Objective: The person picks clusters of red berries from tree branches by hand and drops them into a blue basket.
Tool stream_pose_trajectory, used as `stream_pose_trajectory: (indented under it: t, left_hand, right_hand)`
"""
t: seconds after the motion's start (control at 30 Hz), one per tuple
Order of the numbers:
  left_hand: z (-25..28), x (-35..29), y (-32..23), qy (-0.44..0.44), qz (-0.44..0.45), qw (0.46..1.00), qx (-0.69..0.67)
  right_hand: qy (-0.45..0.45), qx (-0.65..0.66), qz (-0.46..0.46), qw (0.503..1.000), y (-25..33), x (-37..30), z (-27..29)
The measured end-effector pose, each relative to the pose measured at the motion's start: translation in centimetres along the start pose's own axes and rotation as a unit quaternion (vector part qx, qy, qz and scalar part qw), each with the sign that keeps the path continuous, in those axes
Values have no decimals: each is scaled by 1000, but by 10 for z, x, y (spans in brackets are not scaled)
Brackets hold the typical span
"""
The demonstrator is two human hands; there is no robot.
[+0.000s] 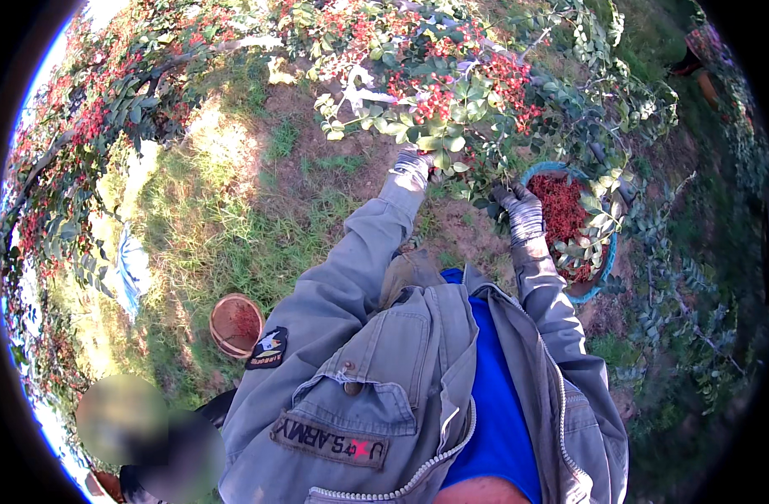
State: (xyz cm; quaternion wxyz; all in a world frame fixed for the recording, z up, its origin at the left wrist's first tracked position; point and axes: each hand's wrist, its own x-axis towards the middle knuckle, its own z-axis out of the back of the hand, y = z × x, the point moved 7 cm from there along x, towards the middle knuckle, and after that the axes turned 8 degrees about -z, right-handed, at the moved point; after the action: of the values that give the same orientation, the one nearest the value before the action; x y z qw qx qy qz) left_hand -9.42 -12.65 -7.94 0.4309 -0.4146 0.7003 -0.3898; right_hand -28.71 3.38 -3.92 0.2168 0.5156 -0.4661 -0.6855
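My left hand (411, 166), in a dark glove with a pale wrapped cuff, reaches up to the low edge of a shrub. Leaves partly cover its fingers, which look closed on a small cluster of red berries (427, 154). Above it hangs a leafy branch with thick red berry clusters (435, 99). My right hand (520, 210), in a dark grey glove, is lower and farther right. Its fingers curl against a leafy twig (483, 202), just beside a blue-rimmed basket (525, 174). Picked red berries (561, 206) fill much of the basket, and leafy sprigs overhang its right side.
A smaller brown bucket (235, 351) with some red berries stands on the grass to the left. Berry-laden branches (91, 118) arch along the left and top. A blue-white sheet (131, 273) lies at left. Another person (170, 458), partly blurred, is at the lower left.
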Motion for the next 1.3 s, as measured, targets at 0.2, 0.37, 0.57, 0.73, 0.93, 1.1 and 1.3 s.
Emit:
stream_pose_trajectory:
  t: [0.2, 0.37, 0.57, 0.73, 0.93, 1.1, 1.3]
  left_hand:
    - [-17, 24, 26, 62, 53, 982, -170]
    - [-41, 44, 45, 119, 77, 958, -249]
    - [-63, 66, 65, 180, 85, 936, -291]
    - [-51, 73, 74, 159, 93, 936, -300]
    - [-90, 31, 40, 156, 134, 945, -255]
    - [-81, 44, 51, 163, 71, 959, -219]
    - [-48, 71, 63, 111, 17, 960, -258]
  right_hand:
    - [-20, 4, -9, 1000, -3, -1, 2]
    - [-35, -4, -16, 999, 8, -10, 0]
    - [-40, 1, -31, 999, 0, -6, 3]
    - [-27, 2, -10, 1000, -4, 0, -4]
    - [-47, -2, 18, 999, -22, 11, 11]
    - [-24, 38, 0, 999, -16, 5, 6]
    - [-15, 21, -4, 1000, 0, -2, -5]
